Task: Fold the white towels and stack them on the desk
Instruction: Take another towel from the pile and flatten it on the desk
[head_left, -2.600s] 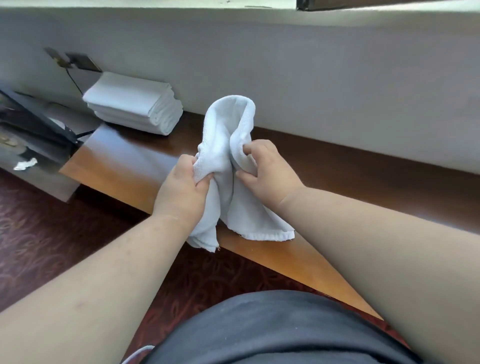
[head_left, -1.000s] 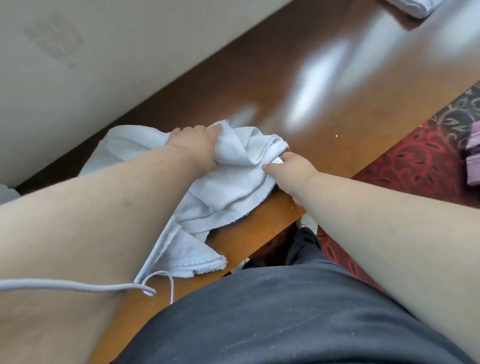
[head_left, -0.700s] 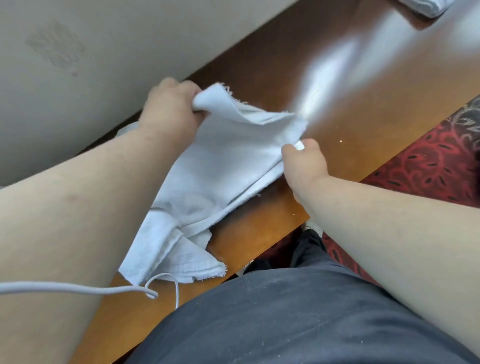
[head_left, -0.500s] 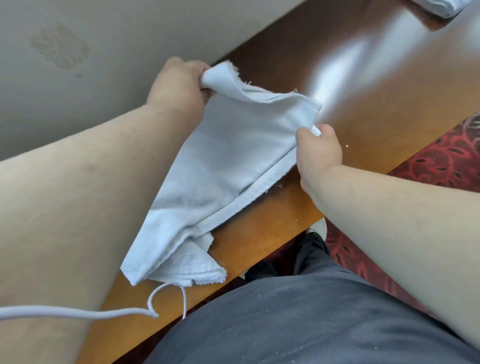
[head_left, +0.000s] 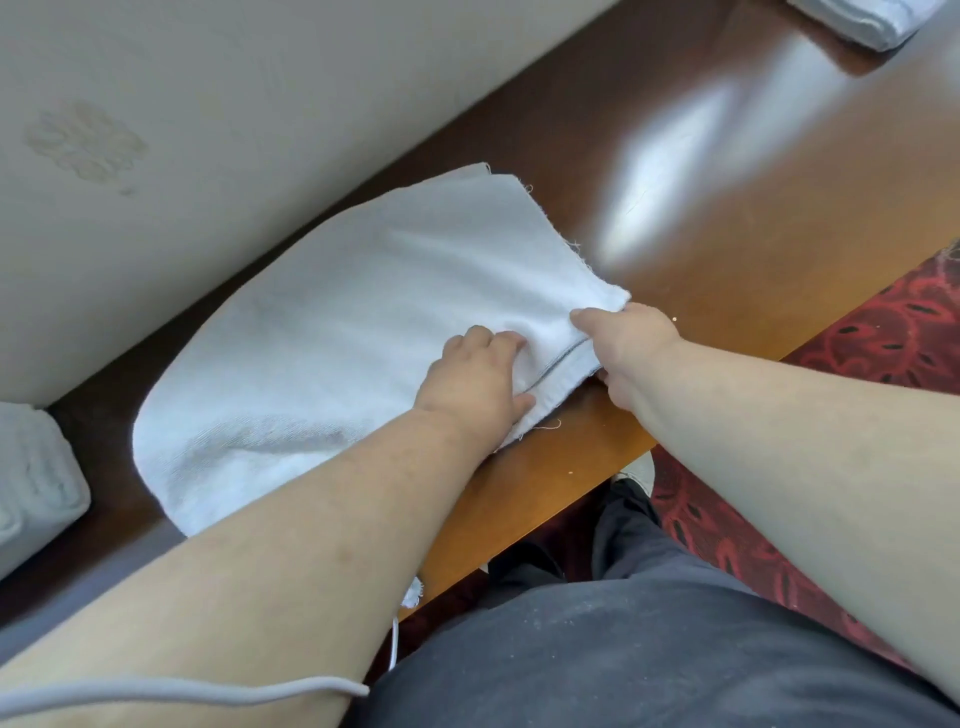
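White towel (head_left: 353, 322) spread flat on the desk (head_left: 727, 218), near its front edge. Left hand (head_left: 475, 384) presses it, fingers straight; right hand (head_left: 626, 345) pinches the front corner (thumb on top).

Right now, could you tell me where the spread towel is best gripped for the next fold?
Probably the towel corner nearest the desk's front edge, from the front: its layered edges meet there, where the right hand already pinches.

**Towel spread between two stacks**

A white cloth towel (head_left: 353, 322) lies flat on the glossy brown wooden desk (head_left: 727, 218), against the wall behind. Folded white towels (head_left: 31, 478) sit to its left; another folded pile (head_left: 852, 15) lies far right. Both hands rest on its near right corner.
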